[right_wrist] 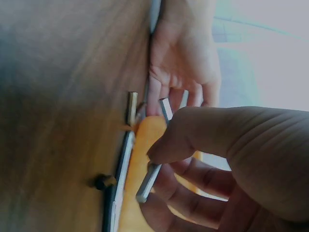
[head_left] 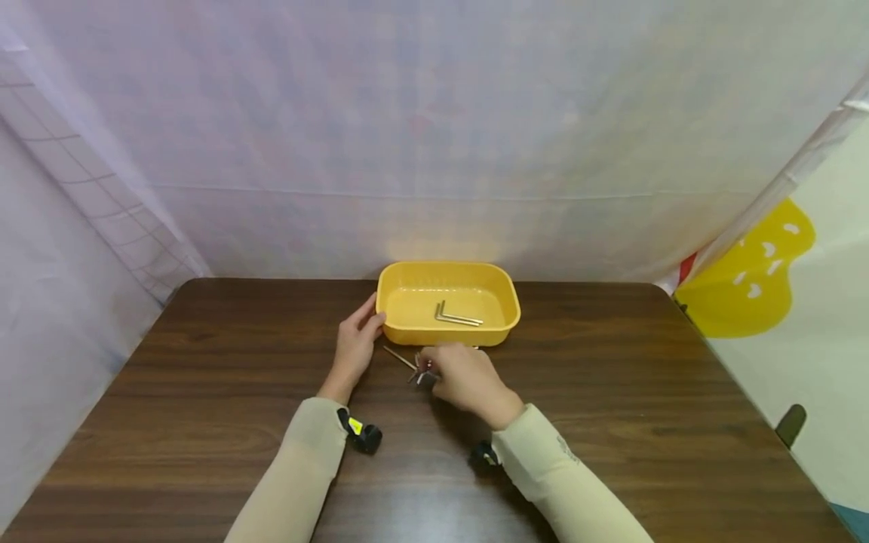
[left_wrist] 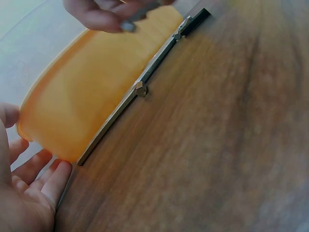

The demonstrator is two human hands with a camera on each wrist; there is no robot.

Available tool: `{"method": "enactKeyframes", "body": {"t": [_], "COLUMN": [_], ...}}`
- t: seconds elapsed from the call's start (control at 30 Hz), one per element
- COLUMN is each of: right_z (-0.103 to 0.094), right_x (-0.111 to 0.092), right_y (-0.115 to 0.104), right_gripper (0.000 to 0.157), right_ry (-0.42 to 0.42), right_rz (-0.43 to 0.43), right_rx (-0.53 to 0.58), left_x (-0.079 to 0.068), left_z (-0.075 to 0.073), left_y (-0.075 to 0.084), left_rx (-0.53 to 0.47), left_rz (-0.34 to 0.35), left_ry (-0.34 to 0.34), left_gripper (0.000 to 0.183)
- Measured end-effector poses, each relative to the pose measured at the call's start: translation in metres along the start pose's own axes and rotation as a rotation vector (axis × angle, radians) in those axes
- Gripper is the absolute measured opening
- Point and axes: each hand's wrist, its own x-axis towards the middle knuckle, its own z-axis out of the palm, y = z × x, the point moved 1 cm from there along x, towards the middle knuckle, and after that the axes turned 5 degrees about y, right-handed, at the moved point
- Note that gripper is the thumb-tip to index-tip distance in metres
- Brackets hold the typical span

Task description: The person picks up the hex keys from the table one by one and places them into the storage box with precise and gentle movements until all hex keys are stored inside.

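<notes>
My left hand [head_left: 354, 345] touches the left end of a yellow plastic basket [head_left: 448, 337], its fingers fairly straight against the wall. In front of the basket, my right hand [head_left: 468, 377] pinches a silver hex key [right_wrist: 148, 183] between thumb and fingers. A second silver tip [right_wrist: 184, 99] shows beyond the thumb; whether it belongs to another key I cannot tell. Brass-coloured hex keys [left_wrist: 113, 116] lie on the table along the basket's front wall, partly under the right hand in the head view. Inside the basket rest two L-shaped hex keys [head_left: 462, 320].
The dark wooden table [head_left: 204, 362] extends to both sides and toward me. Behind the basket hangs a pale curtain [head_left: 434, 151]. A yellow chair back [head_left: 747, 286] stands beyond the table's right edge.
</notes>
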Motion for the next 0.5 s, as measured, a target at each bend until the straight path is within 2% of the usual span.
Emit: {"method": "enactKeyframes", "body": {"t": [0.2, 0.37, 0.5], "right_z": [-0.014, -0.029, -0.043], "right_x": [0.006, 0.016, 0.027], "right_y": [0.006, 0.01, 0.021], "right_gripper": [0.028, 0.025, 0.025], "right_ry": [0.044, 0.042, 0.033], "right_rz": [0.0, -0.03, -0.036], "right_rx": [0.053, 0.154, 0.219], "left_x": [0.001, -0.001, -0.002], "left_z": [0.003, 0.0, 0.001], "left_y": [-0.001, -0.001, -0.001], "left_rx": [0.008, 0.015, 0.003], "left_rz": [0.016, 0.035, 0.036], "left_ry": [-0.013, 0.021, 0.02], "left_gripper": [0.049, 0.048, 0.048]}}
